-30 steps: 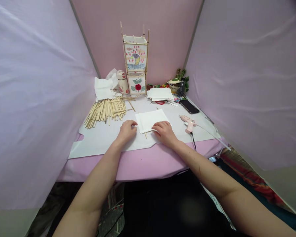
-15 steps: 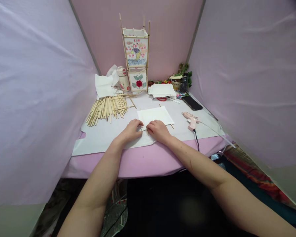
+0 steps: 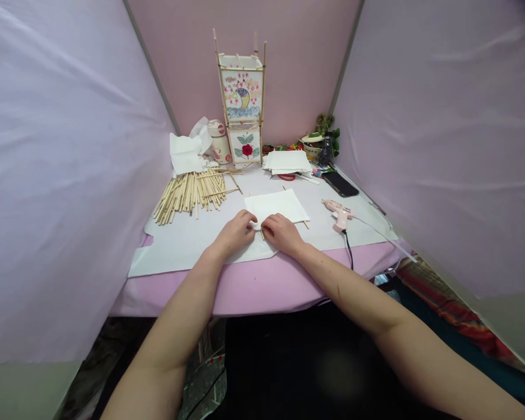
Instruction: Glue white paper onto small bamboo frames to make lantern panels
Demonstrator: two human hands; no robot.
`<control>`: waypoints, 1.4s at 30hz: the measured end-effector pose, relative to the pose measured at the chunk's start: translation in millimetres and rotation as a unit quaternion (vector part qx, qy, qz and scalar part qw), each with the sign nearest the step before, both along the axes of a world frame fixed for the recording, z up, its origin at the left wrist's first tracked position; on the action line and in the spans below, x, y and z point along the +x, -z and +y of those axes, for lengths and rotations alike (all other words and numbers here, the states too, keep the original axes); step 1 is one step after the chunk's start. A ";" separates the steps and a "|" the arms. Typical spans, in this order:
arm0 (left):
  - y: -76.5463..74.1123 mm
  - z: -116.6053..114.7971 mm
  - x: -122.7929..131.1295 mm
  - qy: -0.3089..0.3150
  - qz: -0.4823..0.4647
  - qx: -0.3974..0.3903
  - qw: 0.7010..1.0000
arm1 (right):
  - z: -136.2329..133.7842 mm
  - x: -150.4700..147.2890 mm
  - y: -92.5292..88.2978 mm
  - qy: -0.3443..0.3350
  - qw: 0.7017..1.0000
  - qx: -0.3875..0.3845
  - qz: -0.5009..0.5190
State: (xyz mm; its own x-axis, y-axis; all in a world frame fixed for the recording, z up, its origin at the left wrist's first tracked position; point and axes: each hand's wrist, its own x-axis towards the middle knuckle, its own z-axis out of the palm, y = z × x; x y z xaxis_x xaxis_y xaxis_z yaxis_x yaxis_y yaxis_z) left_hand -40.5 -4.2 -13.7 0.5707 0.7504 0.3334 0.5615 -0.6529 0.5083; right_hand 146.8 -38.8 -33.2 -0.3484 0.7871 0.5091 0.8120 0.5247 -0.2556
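Observation:
A white paper square (image 3: pixel 276 205) lies on the white sheet (image 3: pixel 184 242) that covers the pink table. Thin wooden sticks poke out from under the square's edges. My left hand (image 3: pixel 235 233) and my right hand (image 3: pixel 280 232) rest side by side at the square's near corner, fingers curled and pinching the paper edge against a stick (image 3: pixel 261 234). The fingertips of both hands nearly touch.
A pile of wooden sticks (image 3: pixel 189 192) lies at the left. A pink glue gun (image 3: pixel 339 212) with its cord sits at the right, a black phone (image 3: pixel 340 183) behind it. A painted paper lantern (image 3: pixel 242 108), a stack of paper (image 3: pixel 287 161), tissue and a jar stand at the back.
My hands have drawn together from the two sides of the paper's near edge to its near corner. The view has shifted slightly.

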 end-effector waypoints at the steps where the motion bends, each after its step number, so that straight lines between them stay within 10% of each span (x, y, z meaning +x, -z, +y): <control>1: 0.8 0.6 0.2 -0.001 -0.016 -0.008 1.000 | -0.2 -0.1 0.1 -0.003 1.000 0.000 0.012; 11: 1.3 8.5 -2.9 -0.009 -0.134 -0.193 0.972 | -2.3 -4.2 -1.8 0.015 0.998 -0.012 0.054; 23: 5.9 3.8 12.6 0.026 -0.063 0.039 0.997 | -3.5 -8.9 -0.1 0.053 0.994 -0.027 0.087; 42: 0.6 -4.3 14.2 -0.003 -0.069 -0.025 0.997 | -11.1 -17.5 -6.5 0.163 0.987 0.007 -0.011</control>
